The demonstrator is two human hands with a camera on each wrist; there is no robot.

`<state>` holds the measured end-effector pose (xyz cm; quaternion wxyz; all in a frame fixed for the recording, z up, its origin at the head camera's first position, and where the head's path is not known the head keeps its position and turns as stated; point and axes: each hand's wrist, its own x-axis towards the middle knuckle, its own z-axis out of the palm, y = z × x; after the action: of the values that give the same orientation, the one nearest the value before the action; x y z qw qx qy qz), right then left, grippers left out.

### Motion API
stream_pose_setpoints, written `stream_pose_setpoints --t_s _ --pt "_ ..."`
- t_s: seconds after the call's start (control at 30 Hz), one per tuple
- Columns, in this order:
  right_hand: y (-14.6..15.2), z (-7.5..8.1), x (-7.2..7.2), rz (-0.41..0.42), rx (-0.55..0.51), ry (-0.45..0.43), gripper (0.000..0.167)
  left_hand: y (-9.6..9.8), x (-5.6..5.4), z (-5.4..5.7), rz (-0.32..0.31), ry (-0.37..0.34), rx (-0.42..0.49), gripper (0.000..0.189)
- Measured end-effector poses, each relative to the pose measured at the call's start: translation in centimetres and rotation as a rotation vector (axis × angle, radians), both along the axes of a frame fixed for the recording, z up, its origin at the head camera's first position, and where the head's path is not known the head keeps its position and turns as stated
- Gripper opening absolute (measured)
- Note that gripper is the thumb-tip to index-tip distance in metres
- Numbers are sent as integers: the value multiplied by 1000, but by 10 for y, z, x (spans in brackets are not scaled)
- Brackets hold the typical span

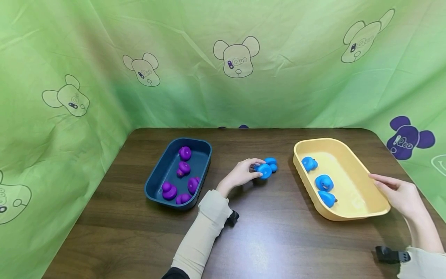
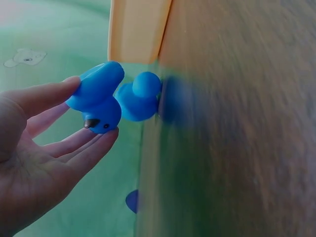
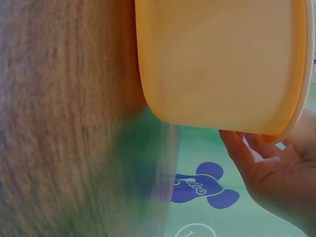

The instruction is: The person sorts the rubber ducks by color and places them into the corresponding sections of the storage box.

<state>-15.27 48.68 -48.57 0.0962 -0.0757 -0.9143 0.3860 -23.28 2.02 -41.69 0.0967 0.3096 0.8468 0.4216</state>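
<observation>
My left hand [image 1: 242, 172] pinches a blue rubber duck [image 2: 101, 94] between thumb and fingertips; the left wrist view shows it tipped over, head down, beak toward the palm. Right beside it another blue rubber duck [image 2: 140, 96] sits on the table. At the right, my right hand [image 1: 405, 195] grips the side rim of a yellow tray [image 1: 352, 182], its fingers against the outer wall in the right wrist view. Inside, along the tray's left side, lie three blue ducks [image 1: 324, 182].
A dark blue tray [image 1: 203, 162] with several purple rubber ducks [image 1: 169, 191] stands left of my left hand. The brown wooden table [image 1: 278, 240] reaches back to a green cloth [image 1: 188, 93] printed with bear heads.
</observation>
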Motion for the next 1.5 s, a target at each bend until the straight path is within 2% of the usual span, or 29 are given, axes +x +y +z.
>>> stream_pose_setpoints --t_s 0.3,0.5,0.73,0.87,1.03,1.1,1.27,1.5 --pt "-7 7 2 -3 -2 -5 34 14 2 4 0 3 28 37" --pt "-2 1 0 -6 -8 -2 36 24 6 8 -21 0 51 37" --pt "-1 0 1 5 -6 3 37 36 8 11 -49 67 8 38" --pt "-6 5 2 0 -9 2 34 43 11 14 -70 84 12 38" --pt "-19 20 7 27 -45 15 28 53 15 19 -104 93 29 37" --pt "-16 18 6 31 -46 14 29 56 16 20 -116 91 37 38" --pt "-1 1 0 15 -18 11 35 65 20 24 -135 80 57 39" --pt "2 0 -1 16 -25 -5 37 76 25 27 -161 116 23 40"
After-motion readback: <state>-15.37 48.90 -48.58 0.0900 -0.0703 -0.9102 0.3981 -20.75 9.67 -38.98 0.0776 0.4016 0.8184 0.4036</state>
